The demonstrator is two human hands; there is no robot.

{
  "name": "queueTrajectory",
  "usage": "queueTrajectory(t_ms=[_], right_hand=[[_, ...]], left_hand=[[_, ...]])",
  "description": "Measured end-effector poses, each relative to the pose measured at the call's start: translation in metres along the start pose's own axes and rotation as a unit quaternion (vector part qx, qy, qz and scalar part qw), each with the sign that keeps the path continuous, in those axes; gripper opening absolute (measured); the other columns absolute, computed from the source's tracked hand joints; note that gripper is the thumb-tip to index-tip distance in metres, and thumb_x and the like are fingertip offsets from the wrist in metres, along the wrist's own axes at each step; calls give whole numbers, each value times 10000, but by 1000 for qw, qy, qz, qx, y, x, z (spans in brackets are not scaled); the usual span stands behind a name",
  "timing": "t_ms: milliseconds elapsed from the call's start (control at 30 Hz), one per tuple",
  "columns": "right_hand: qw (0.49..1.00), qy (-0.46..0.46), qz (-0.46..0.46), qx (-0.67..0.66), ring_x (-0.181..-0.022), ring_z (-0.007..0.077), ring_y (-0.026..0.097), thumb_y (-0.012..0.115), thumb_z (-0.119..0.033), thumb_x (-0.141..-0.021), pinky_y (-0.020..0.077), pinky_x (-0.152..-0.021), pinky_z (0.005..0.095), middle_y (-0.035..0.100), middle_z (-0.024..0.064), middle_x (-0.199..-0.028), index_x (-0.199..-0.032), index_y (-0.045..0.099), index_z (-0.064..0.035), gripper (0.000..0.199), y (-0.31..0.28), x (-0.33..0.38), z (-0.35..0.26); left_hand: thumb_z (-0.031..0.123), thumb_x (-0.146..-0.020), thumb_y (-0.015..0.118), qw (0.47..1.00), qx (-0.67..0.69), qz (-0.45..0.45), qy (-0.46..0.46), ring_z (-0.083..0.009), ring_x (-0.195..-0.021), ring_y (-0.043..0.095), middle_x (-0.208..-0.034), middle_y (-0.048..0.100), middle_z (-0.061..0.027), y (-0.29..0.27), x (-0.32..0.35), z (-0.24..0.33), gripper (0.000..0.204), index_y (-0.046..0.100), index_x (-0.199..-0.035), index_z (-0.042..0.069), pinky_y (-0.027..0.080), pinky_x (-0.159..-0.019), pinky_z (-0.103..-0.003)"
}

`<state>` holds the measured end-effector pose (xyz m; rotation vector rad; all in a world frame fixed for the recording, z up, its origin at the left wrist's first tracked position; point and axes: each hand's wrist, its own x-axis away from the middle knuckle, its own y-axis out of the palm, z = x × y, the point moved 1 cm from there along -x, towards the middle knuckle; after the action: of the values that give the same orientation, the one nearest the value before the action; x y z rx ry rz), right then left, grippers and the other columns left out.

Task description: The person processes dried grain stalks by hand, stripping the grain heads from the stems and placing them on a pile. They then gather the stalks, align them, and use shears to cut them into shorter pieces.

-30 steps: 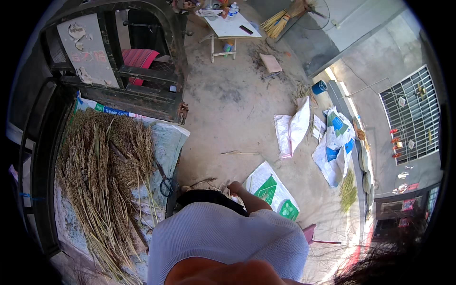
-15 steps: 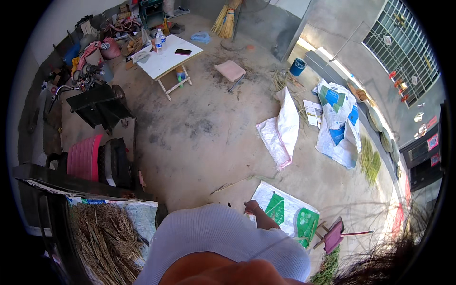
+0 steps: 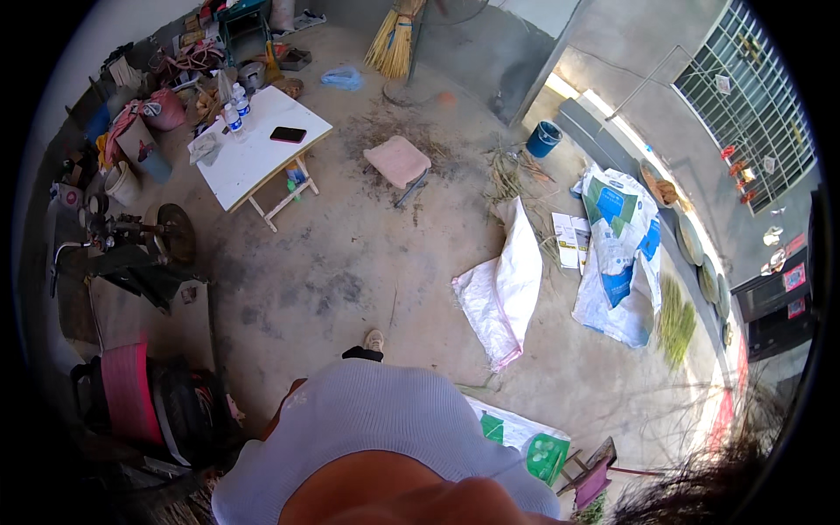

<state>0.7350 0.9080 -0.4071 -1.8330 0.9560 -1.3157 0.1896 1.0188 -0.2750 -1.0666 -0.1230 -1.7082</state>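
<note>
Neither of my hands shows now. A sliver of my left arm (image 3: 285, 404) appears at the left side of my light ribbed top (image 3: 367, 411), and its hand is hidden. My right arm is out of sight behind my body. One of my shoes (image 3: 374, 340) is planted on the concrete floor ahead of me. Close on my right, a white and green woven sack (image 3: 547, 455) lies flat, partly covered by my body. Beside it stands a small stool with a purple seat (image 3: 595, 484).
Ahead on the left is a white folding table (image 3: 262, 144) with bottles and a phone (image 3: 288, 134). A pink-topped stool (image 3: 398, 162) stands beyond. White sacks (image 3: 516, 280) and a blue bucket (image 3: 543, 138) are to the right. A three-wheeler (image 3: 131, 254) stands left.
I have moved forward; the table, stool and sacks appear nearer or lower. My right hand, seen earlier over the green and white sack, has gone out of view. My shoe has come into view.
</note>
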Motion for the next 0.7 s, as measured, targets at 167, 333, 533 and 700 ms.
queueTrajectory(t_ms=[167, 333, 533, 700], right_hand=[[994, -1, 105, -42, -463, 260, 573, 481, -203, -797, 425, -365, 360, 570, 125, -608, -705, 527, -46, 187, -180, -66, -17], [703, 377, 203, -568, -473, 205, 587, 499, -244, -770, 469, -440, 323, 606, 99, -647, -798, 569, -40, 217, -380, -182, -20], [994, 101, -26, -13, -696, 229, 632, 460, -338, -815, 493, -597, 384, 636, 168, -803, -759, 610, -30, 347, -244, -297, 156], [886, 259, -188, -334, -508, 184, 575, 521, -276, -792, 455, -441, 316, 601, 111, -641, -706, 584, -11, 286, -394, -456, 231]], left_hand=[[311, -754, 567, 979, -112, 29, 168, -265, -553, 587, -589, 586, -113, -54, -166, 115, 297, 626, -686, 29, 472, -553, -350], [342, -751, 563, 973, -150, -129, 116, -200, -510, 595, -641, 612, -126, -99, -269, 327, 335, 617, -706, 15, 472, -549, -346], [347, -741, 573, 981, -61, -69, 170, -209, -582, 606, -678, 620, -115, -58, -435, 505, 329, 620, -747, 21, 471, -590, -337], [278, -771, 575, 992, -18, -19, 125, -178, -637, 610, -696, 627, -81, -81, -513, 596, 261, 625, -812, 25, 476, -616, -301]])
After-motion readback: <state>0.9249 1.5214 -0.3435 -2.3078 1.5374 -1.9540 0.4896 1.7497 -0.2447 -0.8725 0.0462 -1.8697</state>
